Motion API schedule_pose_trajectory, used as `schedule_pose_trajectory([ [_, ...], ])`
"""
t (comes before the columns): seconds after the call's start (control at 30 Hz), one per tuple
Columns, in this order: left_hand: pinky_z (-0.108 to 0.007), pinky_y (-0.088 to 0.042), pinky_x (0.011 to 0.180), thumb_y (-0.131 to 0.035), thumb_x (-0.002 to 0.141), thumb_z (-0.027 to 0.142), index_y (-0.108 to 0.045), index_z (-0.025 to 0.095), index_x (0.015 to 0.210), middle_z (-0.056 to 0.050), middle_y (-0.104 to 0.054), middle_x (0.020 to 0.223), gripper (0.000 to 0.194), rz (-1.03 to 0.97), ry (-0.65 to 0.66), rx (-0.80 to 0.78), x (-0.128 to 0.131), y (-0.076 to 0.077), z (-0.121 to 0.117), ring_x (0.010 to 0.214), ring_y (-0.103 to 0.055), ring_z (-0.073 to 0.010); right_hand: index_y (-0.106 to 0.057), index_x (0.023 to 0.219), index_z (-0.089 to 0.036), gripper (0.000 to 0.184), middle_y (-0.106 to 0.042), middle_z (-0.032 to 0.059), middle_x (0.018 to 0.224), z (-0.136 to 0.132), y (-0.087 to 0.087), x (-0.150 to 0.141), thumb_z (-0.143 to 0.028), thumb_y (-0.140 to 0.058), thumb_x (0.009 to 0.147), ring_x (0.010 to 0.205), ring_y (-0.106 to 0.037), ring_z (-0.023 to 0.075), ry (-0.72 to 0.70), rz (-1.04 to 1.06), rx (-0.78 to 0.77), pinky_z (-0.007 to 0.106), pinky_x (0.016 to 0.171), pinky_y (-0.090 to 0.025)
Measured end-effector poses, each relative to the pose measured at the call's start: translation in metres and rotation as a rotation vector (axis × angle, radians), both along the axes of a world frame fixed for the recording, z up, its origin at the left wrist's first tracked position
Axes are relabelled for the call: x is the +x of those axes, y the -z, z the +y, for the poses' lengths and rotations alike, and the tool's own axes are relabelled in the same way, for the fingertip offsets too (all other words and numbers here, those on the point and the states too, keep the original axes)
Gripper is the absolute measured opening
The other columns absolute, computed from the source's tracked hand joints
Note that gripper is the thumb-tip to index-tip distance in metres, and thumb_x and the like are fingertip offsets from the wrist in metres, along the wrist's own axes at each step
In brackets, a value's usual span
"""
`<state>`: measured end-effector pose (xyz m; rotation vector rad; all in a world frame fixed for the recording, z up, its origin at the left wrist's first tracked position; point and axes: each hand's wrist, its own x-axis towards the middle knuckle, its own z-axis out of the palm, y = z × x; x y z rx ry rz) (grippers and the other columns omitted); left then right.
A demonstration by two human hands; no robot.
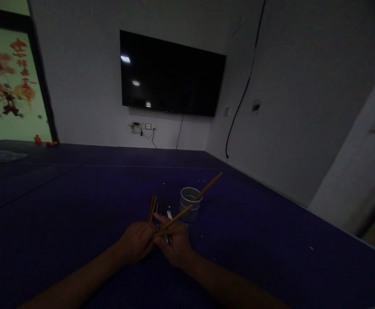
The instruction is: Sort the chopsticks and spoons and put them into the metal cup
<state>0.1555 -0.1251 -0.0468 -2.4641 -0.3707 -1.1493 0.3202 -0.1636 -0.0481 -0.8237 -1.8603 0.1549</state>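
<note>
Over the purple surface (94, 193), your left hand (137, 240) pinches the near ends of wooden sticks (185, 211); your right hand (176, 245) meets it, its grip too dim to tell. Just beyond, another stick (210, 184) leans in a cup (190, 216). A dark television (173, 75) hangs on the grey wall (81, 81) above sockets (148, 126), a decorated panel (10, 81) leftward.

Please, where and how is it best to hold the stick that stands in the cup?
Probably pinch the upper part of the stick, coming from the right: it leans out over the right rim of the cup, leaving that end free.
</note>
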Motion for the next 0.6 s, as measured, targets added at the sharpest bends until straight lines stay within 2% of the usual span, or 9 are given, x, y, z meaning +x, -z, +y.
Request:
schedule_pose_trajectory([
  [0.07, -0.023, -0.048, 0.053, -0.024, 0.095, 0.023, -0.051, 0.016, 0.087, -0.003, -0.061, 0.067, 0.028, 0.007, 0.023, -0.011, 0.0009, 0.0003, -0.003, 0.057, -0.058, -0.0137, -0.063, 0.111, -0.022, 0.047, -0.072, 0.0067, 0.093, -0.0029, -0.0001, -0.0007, -0.058, -0.043, 0.087, 0.086, -0.067, 0.0203, -0.02, 0.019, 0.01, 0.03, 0.078, -0.05],
  [0.2, -0.024, -0.047, 0.049, -0.023, 0.096, 0.027, -0.05, 0.016, 0.088, -0.004, -0.061, 0.065, 0.031, -0.01, 0.041, -0.044, 0.0023, -0.0003, -0.0053, 0.054, -0.058, -0.0141, -0.066, 0.103, -0.02, 0.043, -0.072, 0.0063, 0.086, -0.0057, -0.0002, -0.0016, -0.055, -0.05, 0.084, 0.077, -0.067, 0.0193, -0.035, 0.066, 0.01, 0.029, 0.072, -0.051],
  [0.37, -0.023, -0.049, 0.05, -0.025, 0.095, 0.021, -0.05, 0.016, 0.089, -0.004, -0.063, 0.066, 0.026, -0.019, 0.052, 0.012, 0.0037, 0.0001, -0.0031, 0.056, -0.06, -0.014, -0.068, 0.091, -0.02, 0.028, -0.068, 0.0015, 0.066, -0.0073, -0.0041, -0.0067, -0.044, -0.054, 0.082, 0.055, -0.061, 0.0147, 0.004, 0.102, -0.07, 0.024, 0.054, -0.047],
  [0.47, -0.023, -0.05, 0.052, -0.027, 0.095, 0.02, -0.05, 0.016, 0.089, -0.004, -0.065, 0.07, 0.024, -0.007, 0.03, 0.002, 0.0026, 0.0008, -0.0029, 0.058, -0.062, -0.014, -0.067, 0.089, -0.02, 0.022, -0.067, 0.0009, 0.065, -0.0084, -0.0059, -0.0088, -0.035, -0.051, 0.083, 0.054, -0.06, 0.0137, 0.032, 0.126, -0.067, 0.023, 0.054, -0.046],
  [0.6, -0.021, -0.048, 0.05, -0.028, 0.096, 0.023, -0.05, 0.017, 0.088, -0.004, -0.064, 0.069, 0.025, 0.051, -0.005, -0.079, -0.0017, 0.0037, -0.0034, 0.056, -0.06, -0.0124, -0.064, 0.089, -0.019, 0.023, -0.067, 0.001, 0.068, -0.0088, -0.0038, -0.008, -0.034, -0.048, 0.084, 0.057, -0.06, 0.0139, 0.004, 0.171, -0.095, 0.024, 0.057, -0.047],
])
